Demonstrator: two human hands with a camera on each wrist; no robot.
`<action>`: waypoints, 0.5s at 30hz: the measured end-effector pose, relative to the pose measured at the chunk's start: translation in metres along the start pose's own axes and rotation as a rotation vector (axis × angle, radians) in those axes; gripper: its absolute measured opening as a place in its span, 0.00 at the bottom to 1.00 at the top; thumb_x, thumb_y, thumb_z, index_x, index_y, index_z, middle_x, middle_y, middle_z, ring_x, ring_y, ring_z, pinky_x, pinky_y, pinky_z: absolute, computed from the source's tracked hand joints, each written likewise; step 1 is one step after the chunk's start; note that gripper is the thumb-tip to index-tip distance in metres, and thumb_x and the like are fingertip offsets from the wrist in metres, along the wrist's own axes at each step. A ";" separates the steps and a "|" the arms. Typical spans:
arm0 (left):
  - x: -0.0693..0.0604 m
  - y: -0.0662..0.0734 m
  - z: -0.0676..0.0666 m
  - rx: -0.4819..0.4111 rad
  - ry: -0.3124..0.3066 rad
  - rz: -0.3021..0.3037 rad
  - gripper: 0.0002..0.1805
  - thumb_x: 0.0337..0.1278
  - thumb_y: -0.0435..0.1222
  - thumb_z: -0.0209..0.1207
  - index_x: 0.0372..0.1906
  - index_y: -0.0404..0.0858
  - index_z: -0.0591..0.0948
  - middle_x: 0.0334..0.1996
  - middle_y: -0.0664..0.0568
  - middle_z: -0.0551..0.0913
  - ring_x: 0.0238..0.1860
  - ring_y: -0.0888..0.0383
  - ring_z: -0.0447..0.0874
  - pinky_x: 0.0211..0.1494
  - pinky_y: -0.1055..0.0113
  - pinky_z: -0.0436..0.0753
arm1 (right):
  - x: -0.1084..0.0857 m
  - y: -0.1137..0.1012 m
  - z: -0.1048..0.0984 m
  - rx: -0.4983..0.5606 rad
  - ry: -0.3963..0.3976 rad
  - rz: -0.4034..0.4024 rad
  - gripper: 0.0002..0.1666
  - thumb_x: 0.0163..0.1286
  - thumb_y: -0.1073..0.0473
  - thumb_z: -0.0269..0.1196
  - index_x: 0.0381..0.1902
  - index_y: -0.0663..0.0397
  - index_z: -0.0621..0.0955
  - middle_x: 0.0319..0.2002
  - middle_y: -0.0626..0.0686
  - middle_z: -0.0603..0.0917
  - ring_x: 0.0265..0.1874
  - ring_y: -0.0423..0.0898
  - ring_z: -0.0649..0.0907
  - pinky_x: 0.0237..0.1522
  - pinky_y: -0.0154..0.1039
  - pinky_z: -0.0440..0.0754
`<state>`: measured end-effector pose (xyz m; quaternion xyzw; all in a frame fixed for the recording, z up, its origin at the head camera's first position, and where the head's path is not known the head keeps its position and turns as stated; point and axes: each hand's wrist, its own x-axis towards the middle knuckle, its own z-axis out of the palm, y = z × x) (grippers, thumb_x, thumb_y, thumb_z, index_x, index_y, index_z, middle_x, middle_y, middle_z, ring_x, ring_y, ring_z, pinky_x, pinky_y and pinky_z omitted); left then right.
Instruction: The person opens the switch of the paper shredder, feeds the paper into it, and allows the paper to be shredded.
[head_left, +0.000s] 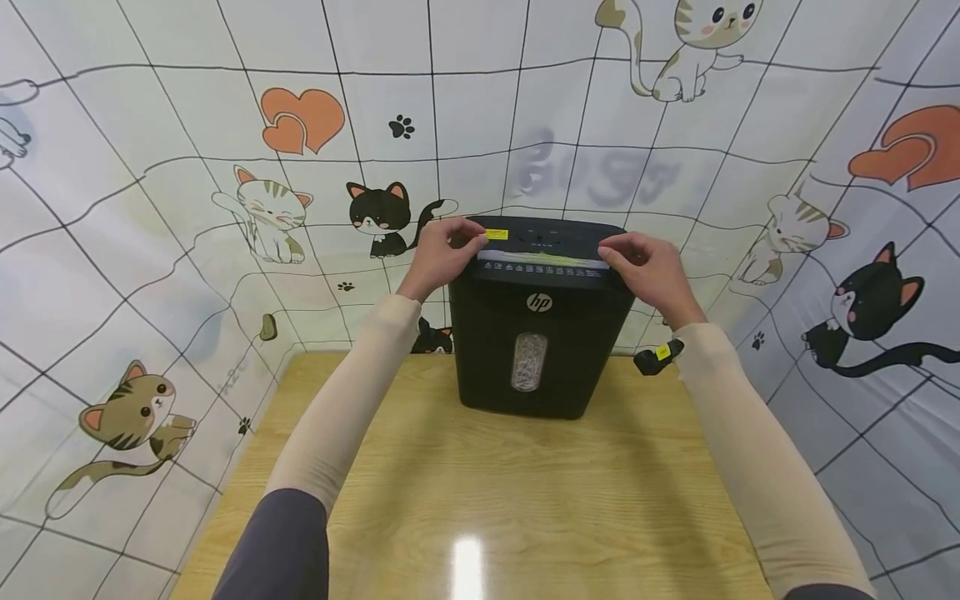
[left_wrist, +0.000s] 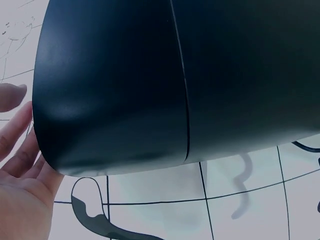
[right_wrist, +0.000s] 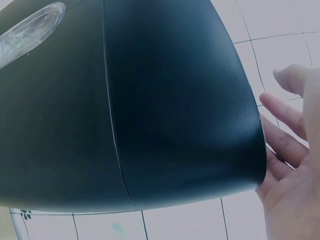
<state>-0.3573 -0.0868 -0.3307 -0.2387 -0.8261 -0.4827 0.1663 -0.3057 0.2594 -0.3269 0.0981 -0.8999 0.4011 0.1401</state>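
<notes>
A black HP paper shredder (head_left: 540,350) stands upright on the wooden table, with pale shreds behind its oval window (head_left: 529,362). Along the front of its top runs a pale, yellowish strip (head_left: 547,259), apparently a paper edge at the slot; I cannot tell for sure. My left hand (head_left: 444,252) is at the top left corner, thumb and index finger near the strip's end. Mirroring it, my right hand (head_left: 652,268) is at the top right corner. In both wrist views a gap shows between thumb and index finger, with nothing seen held; the other fingers lie beside the casing.
A yellow label (head_left: 497,234) is stuck on the shredder's top. Behind and to both sides hangs white gridded cloth (head_left: 480,117) printed with cats. The wooden tabletop (head_left: 480,483) extends in front. A small black device (head_left: 654,358) with a yellow label is at my right wrist.
</notes>
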 end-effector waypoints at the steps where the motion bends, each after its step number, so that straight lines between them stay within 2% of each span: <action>1: 0.000 0.001 0.000 -0.003 -0.008 0.000 0.15 0.69 0.42 0.65 0.53 0.38 0.86 0.45 0.48 0.87 0.45 0.54 0.87 0.53 0.59 0.83 | -0.001 0.000 0.000 0.001 -0.011 -0.006 0.32 0.73 0.32 0.59 0.63 0.44 0.81 0.61 0.54 0.84 0.58 0.51 0.82 0.62 0.55 0.78; 4: -0.002 0.002 -0.001 -0.011 -0.043 -0.020 0.22 0.67 0.45 0.66 0.61 0.40 0.82 0.52 0.43 0.85 0.53 0.49 0.86 0.60 0.58 0.82 | -0.003 -0.001 -0.001 0.011 -0.039 -0.021 0.34 0.72 0.30 0.59 0.66 0.42 0.79 0.61 0.54 0.82 0.59 0.54 0.81 0.61 0.57 0.78; 7: -0.004 0.003 -0.002 0.007 -0.080 -0.035 0.31 0.65 0.51 0.66 0.69 0.43 0.77 0.63 0.43 0.80 0.65 0.47 0.78 0.69 0.55 0.77 | -0.006 -0.001 -0.002 0.008 -0.050 -0.040 0.36 0.71 0.30 0.59 0.70 0.39 0.75 0.63 0.56 0.79 0.62 0.57 0.79 0.61 0.61 0.76; 10: -0.007 0.005 -0.005 0.066 -0.102 -0.033 0.39 0.63 0.56 0.66 0.75 0.49 0.70 0.73 0.49 0.73 0.75 0.49 0.66 0.76 0.52 0.69 | -0.008 -0.002 -0.003 -0.013 -0.047 -0.066 0.38 0.71 0.31 0.61 0.75 0.33 0.70 0.68 0.58 0.75 0.67 0.61 0.74 0.65 0.67 0.71; 15: -0.012 0.005 -0.013 0.192 -0.090 -0.017 0.47 0.58 0.65 0.63 0.80 0.63 0.59 0.81 0.58 0.57 0.83 0.55 0.49 0.79 0.43 0.60 | -0.009 -0.004 -0.004 -0.038 -0.043 -0.122 0.41 0.70 0.33 0.63 0.78 0.26 0.64 0.78 0.53 0.65 0.74 0.61 0.66 0.71 0.70 0.61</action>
